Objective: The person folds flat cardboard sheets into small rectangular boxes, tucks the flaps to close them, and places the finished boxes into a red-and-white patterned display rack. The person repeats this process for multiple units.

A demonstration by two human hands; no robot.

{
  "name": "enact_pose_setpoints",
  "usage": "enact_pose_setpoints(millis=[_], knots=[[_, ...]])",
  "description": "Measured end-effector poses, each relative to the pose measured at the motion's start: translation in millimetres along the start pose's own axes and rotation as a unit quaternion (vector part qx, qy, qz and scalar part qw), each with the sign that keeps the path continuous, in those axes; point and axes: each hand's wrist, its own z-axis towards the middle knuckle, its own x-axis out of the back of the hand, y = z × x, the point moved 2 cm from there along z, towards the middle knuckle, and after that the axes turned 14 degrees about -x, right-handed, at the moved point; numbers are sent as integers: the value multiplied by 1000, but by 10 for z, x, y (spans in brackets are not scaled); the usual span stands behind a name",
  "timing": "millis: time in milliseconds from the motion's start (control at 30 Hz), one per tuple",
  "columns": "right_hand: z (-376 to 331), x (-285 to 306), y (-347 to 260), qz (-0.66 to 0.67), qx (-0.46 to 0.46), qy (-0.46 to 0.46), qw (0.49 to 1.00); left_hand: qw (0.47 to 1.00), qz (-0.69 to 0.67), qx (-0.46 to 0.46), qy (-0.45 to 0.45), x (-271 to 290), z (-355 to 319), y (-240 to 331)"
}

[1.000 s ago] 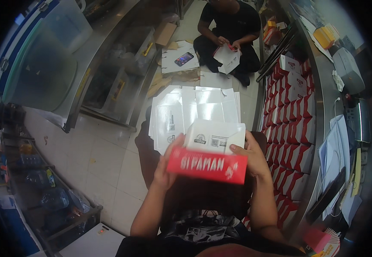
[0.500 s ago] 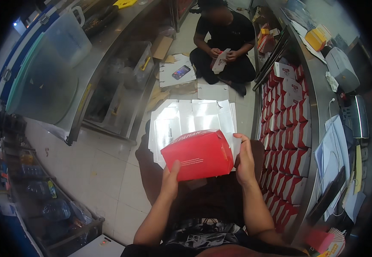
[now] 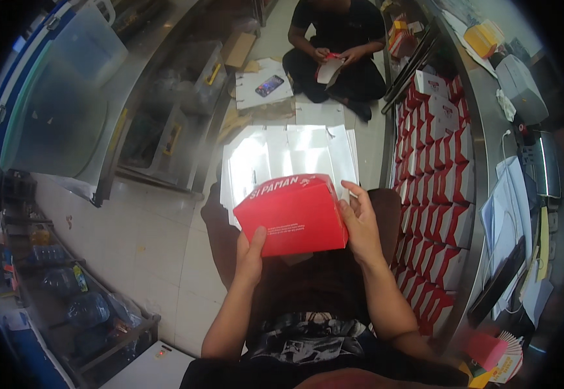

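A red cardboard food box (image 3: 295, 223) with white lettering is held above my lap, its broad red side facing me. My left hand (image 3: 250, 254) grips its left lower part, the thumb lying on the red face. At the box's right end is my right hand (image 3: 358, 223), thumb against the side panel and fingers raised and apart. Just beyond the box lies a stack of flat, shiny white cardboard sheets (image 3: 295, 152), partly hidden by it.
Stacked red-and-white boxes (image 3: 434, 194) fill the shelf at right. Across from me a person (image 3: 340, 45) sits on the floor handling a carton piece. A phone (image 3: 269, 85) lies on white cardboard near them. Plastic bins (image 3: 197, 84) stand under the left counter; water bottles (image 3: 88, 309) are lower left.
The box has tipped so more of its lettered top edge shows. My right hand has moved in from beside the box to touch its right end.
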Motion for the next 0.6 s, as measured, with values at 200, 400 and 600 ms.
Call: enact_pose_setpoints(millis=[200, 400, 600], knots=[[-189, -30, -154, -56, 49, -105, 992, 999, 8, -31, 18, -19, -12, 24], [-273, -66, -279, -28, 33, -200, 979, 991, 96, -87, 34, -55, 50, 108], [-131, -127, -188, 60, 11, -52, 997, 964, 168, -200, 59, -327, -18, 188]])
